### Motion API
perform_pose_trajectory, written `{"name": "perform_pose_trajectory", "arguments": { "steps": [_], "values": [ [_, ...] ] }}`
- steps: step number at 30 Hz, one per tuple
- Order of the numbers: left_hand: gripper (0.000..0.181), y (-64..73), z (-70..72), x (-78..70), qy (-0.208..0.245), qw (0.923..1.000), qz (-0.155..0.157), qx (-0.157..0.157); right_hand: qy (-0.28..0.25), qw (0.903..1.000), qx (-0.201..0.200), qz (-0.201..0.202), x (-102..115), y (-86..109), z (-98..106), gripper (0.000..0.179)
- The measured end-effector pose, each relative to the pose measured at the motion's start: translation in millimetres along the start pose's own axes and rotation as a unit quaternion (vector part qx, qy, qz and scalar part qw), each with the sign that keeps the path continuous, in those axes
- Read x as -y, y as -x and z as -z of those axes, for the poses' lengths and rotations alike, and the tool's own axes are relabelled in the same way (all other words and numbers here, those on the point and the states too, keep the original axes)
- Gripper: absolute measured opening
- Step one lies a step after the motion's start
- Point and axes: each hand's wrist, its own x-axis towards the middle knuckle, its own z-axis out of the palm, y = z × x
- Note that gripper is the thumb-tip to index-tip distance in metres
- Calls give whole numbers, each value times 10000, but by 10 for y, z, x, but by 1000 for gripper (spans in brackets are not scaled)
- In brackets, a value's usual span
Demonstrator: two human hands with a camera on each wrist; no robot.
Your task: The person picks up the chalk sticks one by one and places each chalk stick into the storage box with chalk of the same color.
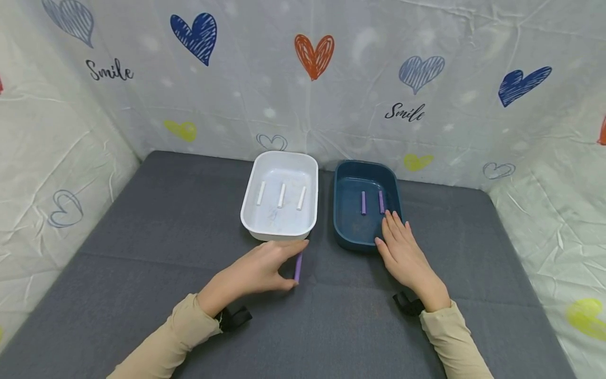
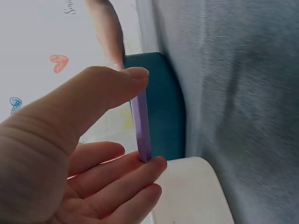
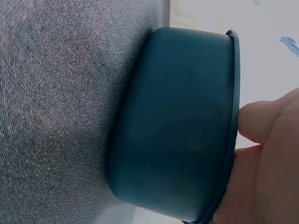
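Observation:
My left hand [image 1: 258, 268] pinches a purple chalk stick [image 2: 141, 125] end to end between thumb and fingertips, just in front of the white tray [image 1: 276, 231]. Three white chalk sticks [image 1: 281, 196] lie spaced apart in that tray. To its right stands a dark blue tray [image 1: 352, 239] with two purple chalk sticks [image 1: 363, 203] inside. My right hand [image 1: 409, 258] reaches over the blue tray's near right corner with its fingers extended, fingertips close to the right-hand purple stick. In the right wrist view, this hand [image 3: 275, 135] lies right at the rim.
Grey cloth [image 1: 156, 221] covers the table under both trays. Behind them hangs a white curtain [image 1: 265, 79] printed with hearts, and similar cloth closes off both sides. A narrow gap separates the two trays. A black strap [image 1: 234, 318] sits at the left wrist.

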Motion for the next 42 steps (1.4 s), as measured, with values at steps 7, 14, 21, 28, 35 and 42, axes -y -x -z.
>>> {"name": "perform_pose_trajectory", "arguments": {
  "steps": [7,14,21,28,35,42],
  "values": [
    [74,-138,28,-86,17,9999,-49,-87,-9,10000,-8,-5,3,0,1,63],
    [74,-256,63,-142,117,9998,-117,-81,-29,10000,25,-22,7,2,1,64],
    [73,-365,97,-189,143,9997,-160,-119,-31,10000,30,-2,13,2,2,63],
    [74,-512,135,-212,211,9998,-58,-17,-1,10000,43,-6,12,-5,10,63],
    [74,-679,193,-235,226,9997,1,86,10,10000,61,-8,7,-5,12,63],
    [75,-848,239,-248,287,9994,96,185,6,10000,35,-2,6,-6,17,63]
  ]
}}
